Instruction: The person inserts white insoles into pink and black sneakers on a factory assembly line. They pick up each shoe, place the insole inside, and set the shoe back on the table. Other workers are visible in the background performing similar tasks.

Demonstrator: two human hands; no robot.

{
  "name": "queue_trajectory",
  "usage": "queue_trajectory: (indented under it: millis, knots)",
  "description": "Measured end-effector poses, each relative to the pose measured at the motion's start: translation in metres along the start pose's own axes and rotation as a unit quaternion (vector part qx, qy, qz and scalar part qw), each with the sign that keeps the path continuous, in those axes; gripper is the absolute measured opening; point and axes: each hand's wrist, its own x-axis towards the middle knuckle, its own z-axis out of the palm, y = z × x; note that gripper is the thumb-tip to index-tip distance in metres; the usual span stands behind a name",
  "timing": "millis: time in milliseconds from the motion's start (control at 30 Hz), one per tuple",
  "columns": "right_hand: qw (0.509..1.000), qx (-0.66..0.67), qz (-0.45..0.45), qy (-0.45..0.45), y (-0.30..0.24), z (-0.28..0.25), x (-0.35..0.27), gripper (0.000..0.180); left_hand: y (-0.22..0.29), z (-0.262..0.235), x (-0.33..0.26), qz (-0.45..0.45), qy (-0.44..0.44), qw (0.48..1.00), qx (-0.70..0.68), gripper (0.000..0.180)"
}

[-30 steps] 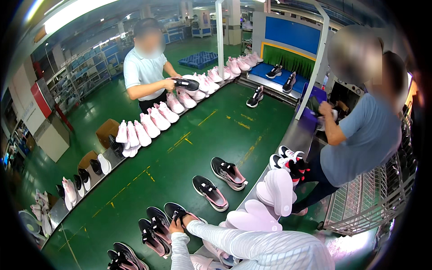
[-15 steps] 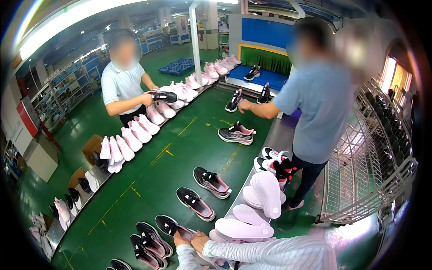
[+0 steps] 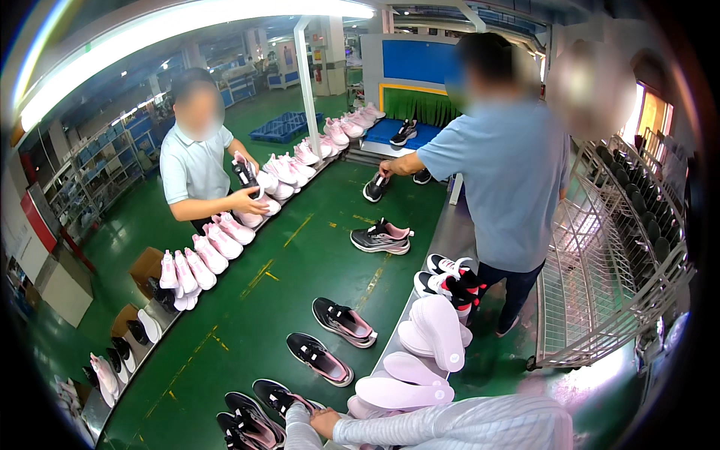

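A black sneaker with a pink lining point(image 3: 271, 394) lies at the near edge of the green belt. My left forearm point(image 3: 301, 426) reaches into its opening, and the fingers there are hidden. Curled at the heel of this sneaker is my right hand point(image 3: 325, 422), closed on its rim. To its left sit more black sneakers point(image 3: 251, 414). Two others, one nearer point(image 3: 319, 358) and one farther point(image 3: 343, 322), rest ahead on the belt. White-pink soles point(image 3: 403, 392) are piled beside my right sleeve.
A co-worker at the left point(image 3: 196, 161) holds a black sneaker above a row of pink shoes point(image 3: 201, 262). Another at the right point(image 3: 499, 172) grips a black sneaker point(image 3: 375, 187) near the blue machine point(image 3: 416, 56). A wire rack point(image 3: 577, 300) stands at right.
My left hand has gone deeper into the sneaker; my right hand stays at its heel. The left co-worker has tilted a sneaker upright, and the right one has grasped a sneaker.
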Motion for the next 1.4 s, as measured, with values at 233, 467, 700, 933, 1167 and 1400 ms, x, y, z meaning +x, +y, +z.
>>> queue_trajectory:
  millis: [233,467,700,933,1167,1400]
  knots:
    - [0.999,-0.024,-0.033,0.034,0.016,0.034,0.012,0.012,-0.002,0.002,0.012,-0.014,-0.099,0.992,0.082,0.032]
    - [0.999,0.044,-0.016,0.008,-0.001,0.001,0.003,0.013,-0.028,0.000,0.009,-0.042,-0.145,0.981,0.118,0.036]
    - [0.977,0.177,0.048,-0.112,0.027,-0.069,-0.001,0.018,-0.057,0.011,-0.003,-0.045,-0.176,0.976,0.124,0.040]
    - [0.947,0.217,0.192,0.141,0.179,-0.164,-0.055,0.022,-0.091,0.013,-0.025,-0.166,-0.009,0.944,-0.285,0.044]
    - [0.860,0.084,0.492,0.104,0.270,-0.164,-0.136,0.076,-0.110,0.015,-0.029,-0.146,0.167,0.547,-0.807,0.048]
    - [0.869,0.111,0.469,0.112,0.270,-0.156,-0.138,0.083,-0.103,0.013,-0.005,-0.186,0.360,0.534,-0.742,0.026]
